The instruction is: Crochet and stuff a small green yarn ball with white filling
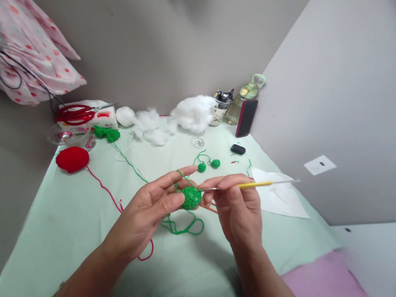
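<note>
A green crocheted piece point(191, 198) is pinched between the thumb and fingers of my left hand point(151, 208), with green yarn running over a raised finger. My right hand point(239, 205) grips a crochet hook point(255, 184) with a yellow handle. The hook's metal end meets the right edge of the green piece; its very tip is too small to make out. Loose green yarn point(184, 230) lies in loops on the table under my hands. Beyond my fingers sit two small green crocheted balls point(215, 163) point(202, 167) with yarn tails.
A red yarn ball point(72, 159) and green yarn bundle point(107, 133) lie at the left. Along the back are red-handled scissors point(78, 114), white stuffing point(194, 114), a pen cup point(219, 110), a bottle point(236, 108) and a phone point(246, 118). White cloth point(278, 194) lies right.
</note>
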`<state>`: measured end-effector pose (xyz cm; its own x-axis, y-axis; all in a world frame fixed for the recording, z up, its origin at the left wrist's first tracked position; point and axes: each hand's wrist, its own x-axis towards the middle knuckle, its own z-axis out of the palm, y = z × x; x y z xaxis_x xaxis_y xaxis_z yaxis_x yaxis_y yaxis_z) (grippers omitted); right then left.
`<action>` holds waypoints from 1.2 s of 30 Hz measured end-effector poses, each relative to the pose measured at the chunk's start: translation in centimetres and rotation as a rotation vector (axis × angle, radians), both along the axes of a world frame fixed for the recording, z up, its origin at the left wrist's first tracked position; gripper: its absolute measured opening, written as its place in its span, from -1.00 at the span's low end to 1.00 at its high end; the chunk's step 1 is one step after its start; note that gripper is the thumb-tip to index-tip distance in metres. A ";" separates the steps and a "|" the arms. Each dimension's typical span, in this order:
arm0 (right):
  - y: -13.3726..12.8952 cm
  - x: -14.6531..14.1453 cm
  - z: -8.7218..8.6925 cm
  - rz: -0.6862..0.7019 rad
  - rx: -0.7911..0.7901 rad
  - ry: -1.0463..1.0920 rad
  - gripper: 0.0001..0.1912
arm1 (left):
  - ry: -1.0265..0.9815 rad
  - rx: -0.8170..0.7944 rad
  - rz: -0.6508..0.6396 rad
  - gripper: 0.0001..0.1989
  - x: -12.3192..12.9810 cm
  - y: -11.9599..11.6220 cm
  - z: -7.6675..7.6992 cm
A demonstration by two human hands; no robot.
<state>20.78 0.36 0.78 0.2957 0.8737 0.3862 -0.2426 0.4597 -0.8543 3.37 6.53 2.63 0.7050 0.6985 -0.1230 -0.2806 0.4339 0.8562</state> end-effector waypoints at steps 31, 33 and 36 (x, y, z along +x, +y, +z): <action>0.1 1.6 -0.2 0.046 0.009 -0.109 -0.84 | 0.153 0.192 0.088 -0.49 0.6 -0.6 -0.1; 0.0 1.7 -0.1 0.039 0.011 -0.149 -0.84 | 0.188 0.222 0.101 -0.51 0.4 -0.7 -0.1; -0.3 1.8 0.2 -0.025 0.028 -0.275 -0.84 | 0.242 0.271 0.130 -0.57 0.3 -0.8 -0.1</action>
<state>22.55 0.09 1.00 0.1984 0.8554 0.4785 0.0083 0.4867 -0.8735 3.68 5.74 2.56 0.5814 0.8103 -0.0733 -0.0941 0.1564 0.9832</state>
